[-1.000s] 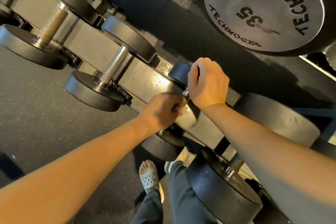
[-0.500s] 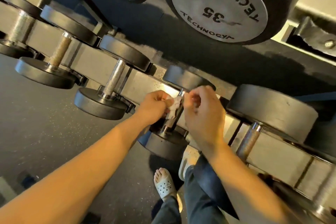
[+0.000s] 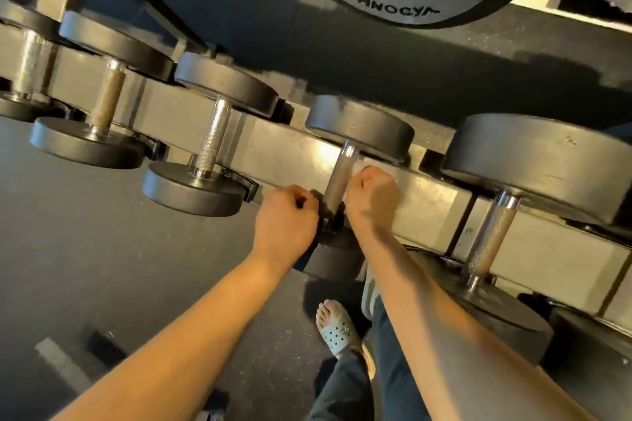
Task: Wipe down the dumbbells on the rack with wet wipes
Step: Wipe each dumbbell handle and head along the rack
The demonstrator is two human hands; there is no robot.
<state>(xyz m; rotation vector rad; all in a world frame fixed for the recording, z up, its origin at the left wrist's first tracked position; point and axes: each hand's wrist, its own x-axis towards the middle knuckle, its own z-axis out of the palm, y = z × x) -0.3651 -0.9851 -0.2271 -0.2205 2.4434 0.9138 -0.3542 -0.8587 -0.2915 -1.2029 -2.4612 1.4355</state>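
Dumbbell point(image 3: 359, 128) in work is the middle one on the lower rack point(image 3: 273, 150), sitting in its cradle. Change vs half a second ago: the wipe point(image 3: 356, 166) was draped on the handle point(image 3: 337, 188) between both hands. Now the handle shows bare metal along most of its length, and both hands have dropped to its near end. My read: the handle pass is about done, and the heads or the next dumbbell come next.

Right hand point(image 3: 371, 198) is just right of the handle, touching it, fingers curled into a fist. A pale scrap pokes out on top, so I take it as pinching the wipe. Left hand point(image 3: 285, 217) is just left of the handle's lower collar, fingers curled. I can't tell whether they grip anything. The handle runs up between the two hands. Neighbour dumbbells point(image 3: 212, 137) sit untouched on either side.
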